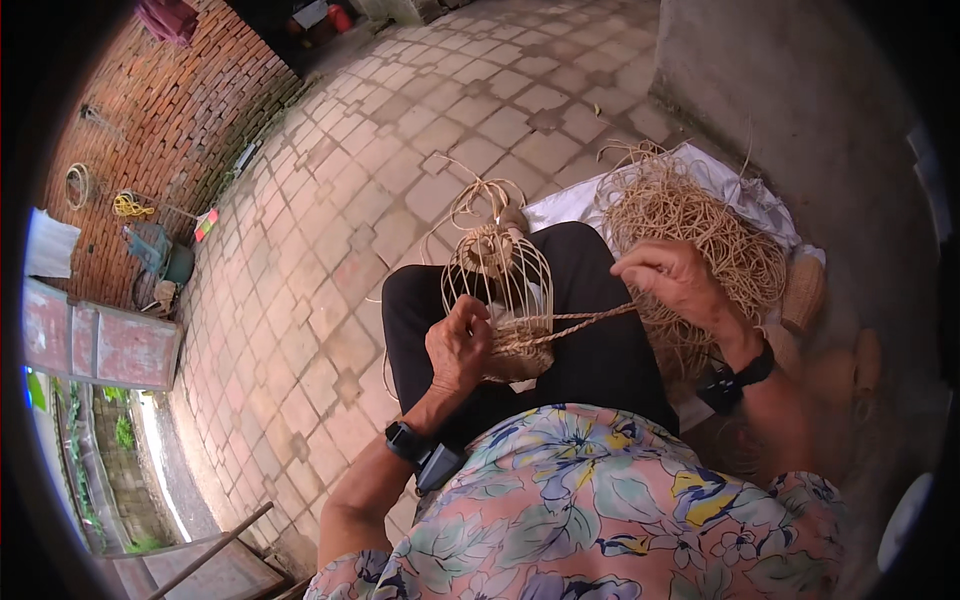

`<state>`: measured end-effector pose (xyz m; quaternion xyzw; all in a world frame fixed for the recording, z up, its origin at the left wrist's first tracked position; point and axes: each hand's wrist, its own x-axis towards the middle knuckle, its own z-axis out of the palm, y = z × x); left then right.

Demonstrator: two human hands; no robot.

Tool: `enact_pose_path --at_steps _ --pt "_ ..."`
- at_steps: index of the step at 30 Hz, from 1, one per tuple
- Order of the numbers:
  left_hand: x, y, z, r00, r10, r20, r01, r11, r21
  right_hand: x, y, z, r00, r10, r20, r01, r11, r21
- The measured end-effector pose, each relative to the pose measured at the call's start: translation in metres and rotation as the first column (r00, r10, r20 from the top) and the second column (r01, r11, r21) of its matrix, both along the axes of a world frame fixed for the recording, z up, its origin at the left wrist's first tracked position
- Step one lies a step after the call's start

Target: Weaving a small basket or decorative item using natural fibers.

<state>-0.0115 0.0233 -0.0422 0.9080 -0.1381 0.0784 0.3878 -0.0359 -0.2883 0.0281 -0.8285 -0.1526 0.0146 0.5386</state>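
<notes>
Evidently, basket [522,357] sits between knees [592,258]; left hand [460,345] grips basket's left side; right hand [678,284] seems clenched round cord [592,320], stretched taut right of basket; best brace basket firmly, pull evenly, press rows snug, leave ribs [537,285] straight.

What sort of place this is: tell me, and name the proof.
Probably an outdoor courtyard or yard: patterned paving covers the ground, a red-brick wall stands at the upper left, and green plants show at the lower left.
</notes>
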Motion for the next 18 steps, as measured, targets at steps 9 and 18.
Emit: enact_pose_path --at_steps 9,18 --pt "-0.013 -0.003 0.014 0.98 -0.095 -0.173 0.055 0.973 -0.226 -0.014 0.068 -0.057 0.798 0.092 -0.596 0.342 0.745 0.573" --pt "-0.008 0.005 0.019 0.915 -0.19 -0.355 0.109 0.966 -0.234 -0.012 0.085 -0.051 0.915 -0.004 0.404 0.206 0.864 -0.459"
